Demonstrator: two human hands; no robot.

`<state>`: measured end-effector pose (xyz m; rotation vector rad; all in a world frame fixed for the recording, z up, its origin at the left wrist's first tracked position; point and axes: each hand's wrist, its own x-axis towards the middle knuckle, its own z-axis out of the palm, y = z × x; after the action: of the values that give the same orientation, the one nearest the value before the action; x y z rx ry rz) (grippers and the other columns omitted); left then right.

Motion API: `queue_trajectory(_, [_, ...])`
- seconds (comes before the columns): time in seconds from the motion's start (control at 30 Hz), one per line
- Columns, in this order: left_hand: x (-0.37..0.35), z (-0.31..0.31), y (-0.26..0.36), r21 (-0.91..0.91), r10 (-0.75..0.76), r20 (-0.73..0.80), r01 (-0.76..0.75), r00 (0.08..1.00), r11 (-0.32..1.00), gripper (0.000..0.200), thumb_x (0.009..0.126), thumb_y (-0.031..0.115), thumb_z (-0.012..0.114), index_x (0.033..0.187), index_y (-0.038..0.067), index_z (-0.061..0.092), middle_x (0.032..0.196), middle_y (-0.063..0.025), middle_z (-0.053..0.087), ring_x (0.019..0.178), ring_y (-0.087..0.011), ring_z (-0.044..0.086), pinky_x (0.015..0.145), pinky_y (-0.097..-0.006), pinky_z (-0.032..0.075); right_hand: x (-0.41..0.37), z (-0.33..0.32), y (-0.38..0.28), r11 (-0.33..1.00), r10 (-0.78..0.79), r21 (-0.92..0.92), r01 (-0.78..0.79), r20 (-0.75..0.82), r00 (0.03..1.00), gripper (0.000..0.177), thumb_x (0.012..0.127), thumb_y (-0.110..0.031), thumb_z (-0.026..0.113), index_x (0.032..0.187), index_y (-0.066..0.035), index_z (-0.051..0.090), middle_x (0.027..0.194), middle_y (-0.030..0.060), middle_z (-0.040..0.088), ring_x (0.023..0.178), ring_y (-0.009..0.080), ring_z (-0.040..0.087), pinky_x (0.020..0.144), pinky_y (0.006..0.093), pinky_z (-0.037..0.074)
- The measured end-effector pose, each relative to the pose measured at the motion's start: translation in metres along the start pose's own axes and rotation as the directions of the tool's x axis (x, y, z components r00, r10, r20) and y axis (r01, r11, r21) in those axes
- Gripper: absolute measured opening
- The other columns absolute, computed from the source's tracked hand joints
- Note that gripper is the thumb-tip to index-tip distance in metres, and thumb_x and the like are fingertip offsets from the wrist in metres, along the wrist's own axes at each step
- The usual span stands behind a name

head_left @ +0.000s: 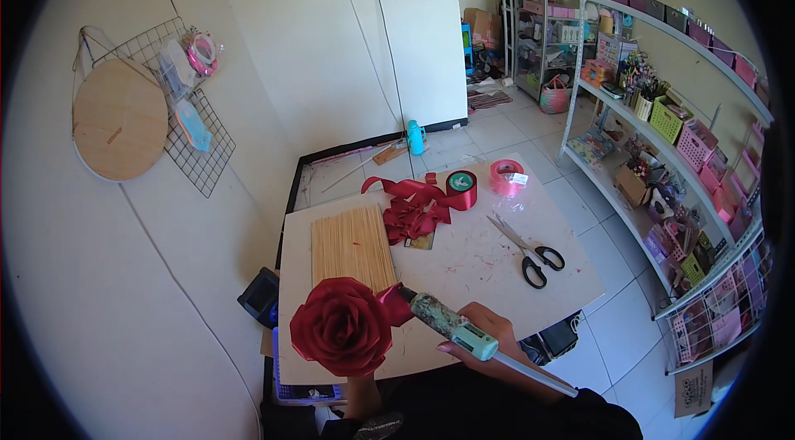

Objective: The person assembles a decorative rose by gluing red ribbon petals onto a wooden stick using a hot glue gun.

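A large dark red ribbon rose (341,326) is held up at the near left of the table, at the end of my left forearm. My left hand (362,390) is mostly hidden behind the bloom, only its wrist end showing below. A loose red ribbon petal (396,306) stands out from the rose's right side. My right hand (489,326) is closed round a mint-green glue gun (472,340), its front smeared with dark residue. The gun's dark nozzle points left, right at the petal, and a long whitish glue stick comes out of its back end.
On the white table (464,274) lie bamboo sticks (352,245), cut red ribbon pieces (414,216), a red ribbon roll (461,185), a pink tape roll (507,177) and black-handled scissors (530,253). Crowded shelves (629,121) stand right; a turquoise bottle (416,137) is beyond the table.
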<state>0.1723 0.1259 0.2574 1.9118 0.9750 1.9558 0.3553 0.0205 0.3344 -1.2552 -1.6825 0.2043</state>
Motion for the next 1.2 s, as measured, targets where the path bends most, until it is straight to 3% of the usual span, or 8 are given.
queue_trajectory(0.33, [0.018, 0.010, 0.036, -0.092, -0.160, -0.043, 0.156, 0.986, 0.984, 0.068, 0.058, 0.001, 0.070, 0.116, 0.002, 0.034, 0.097, -0.0041, 0.050, 0.089, -0.0166, 0.047, 0.087, -0.0309, 0.034, -0.002, 0.001, 0.002, 1.000, -0.005, 0.023, 0.004, 0.035, 0.999, 0.033, 0.068, -0.025, 0.069, 0.078, 0.001, 0.051, 0.071, 0.0100, 0.050, 0.059, 0.0220, 0.054, 0.049, 0.0291, 0.044])
queue_trajectory(0.57, [0.019, 0.009, 0.035, 0.029, -0.098, -0.056, 0.100, 0.994, 0.995, 0.058, 0.057, -0.003, 0.068, 0.109, 0.001, 0.041, 0.092, -0.0033, 0.051, 0.086, -0.0158, 0.047, 0.085, -0.0302, 0.034, -0.004, 0.000, 0.002, 0.998, -0.056, -0.027, 0.059, 0.086, 0.995, 0.030, 0.068, -0.023, 0.068, 0.077, 0.001, 0.052, 0.071, 0.0094, 0.050, 0.059, 0.0218, 0.054, 0.050, 0.0289, 0.045])
queue_trajectory(0.87, [0.016, 0.009, 0.030, -0.095, -0.148, -0.117, 0.138, 0.982, 0.986, 0.039, 0.060, -0.005, 0.065, 0.095, 0.002, 0.049, 0.089, -0.0043, 0.052, 0.083, -0.0153, 0.048, 0.083, -0.0295, 0.036, -0.013, 0.002, 0.009, 0.999, -0.019, -0.024, 0.023, 0.143, 0.990, 0.028, 0.068, -0.021, 0.069, 0.078, 0.000, 0.054, 0.070, 0.0090, 0.051, 0.061, 0.0220, 0.054, 0.051, 0.0292, 0.045])
queue_trajectory(1.0, [0.018, 0.013, 0.030, -0.240, -0.262, -0.155, 0.222, 0.953, 0.945, 0.031, 0.062, -0.009, 0.062, 0.089, 0.001, 0.051, 0.088, -0.0061, 0.053, 0.083, -0.0146, 0.049, 0.079, -0.0268, 0.038, -0.015, 0.005, 0.016, 0.999, 0.020, 0.031, -0.024, 0.118, 0.993, 0.029, 0.068, -0.021, 0.069, 0.081, 0.000, 0.054, 0.072, 0.0107, 0.053, 0.063, 0.0244, 0.056, 0.052, 0.0309, 0.046])
queue_trajectory(1.07, [0.021, 0.015, 0.034, -0.315, -0.326, -0.185, 0.258, 0.927, 0.913, 0.029, 0.062, -0.010, 0.061, 0.088, 0.001, 0.051, 0.088, -0.0067, 0.053, 0.083, -0.0142, 0.049, 0.078, -0.0258, 0.039, -0.014, 0.004, 0.027, 0.981, 0.187, -0.069, -0.183, 0.057, 0.981, 0.029, 0.069, -0.021, 0.068, 0.085, 0.000, 0.055, 0.074, 0.0125, 0.055, 0.067, 0.0280, 0.058, 0.055, 0.0329, 0.046])
queue_trajectory(1.1, [0.026, 0.015, 0.041, -0.362, -0.352, -0.134, 0.285, 0.926, 0.887, 0.028, 0.063, -0.011, 0.059, 0.087, 0.001, 0.052, 0.086, -0.0067, 0.053, 0.081, -0.0139, 0.049, 0.076, -0.0251, 0.039, -0.015, 0.002, 0.037, 0.972, 0.197, -0.147, -0.185, 0.078, 0.977, 0.040, 0.063, -0.011, 0.065, 0.097, 0.000, 0.048, 0.079, 0.0134, 0.053, 0.068, 0.0318, 0.055, 0.062, 0.0367, 0.046])
queue_trajectory(1.13, [0.028, 0.015, 0.045, -0.408, -0.375, -0.082, 0.312, 0.923, 0.858, 0.027, 0.063, -0.012, 0.058, 0.086, 0.000, 0.052, 0.084, -0.0068, 0.054, 0.080, -0.0136, 0.050, 0.075, -0.0245, 0.040, -0.013, 0.002, 0.047, 0.972, 0.196, -0.149, -0.183, 0.079, 0.977, 0.040, 0.063, -0.011, 0.065, 0.097, 0.000, 0.048, 0.079, 0.0134, 0.053, 0.068, 0.0318, 0.055, 0.062, 0.0367, 0.046])
queue_trajectory(1.2, [0.027, 0.011, 0.038, -0.429, -0.356, -0.009, 0.318, 0.935, 0.845, 0.026, 0.063, -0.012, 0.058, 0.085, 0.001, 0.051, 0.082, -0.0064, 0.053, 0.077, -0.0134, 0.050, 0.074, -0.0248, 0.040, -0.009, 0.004, 0.064, 0.900, 0.218, -0.386, -0.203, -0.005, 0.976, 0.042, 0.062, -0.014, 0.067, 0.097, 0.000, 0.048, 0.079, 0.0148, 0.052, 0.068, 0.0312, 0.055, 0.060, 0.0361, 0.046])
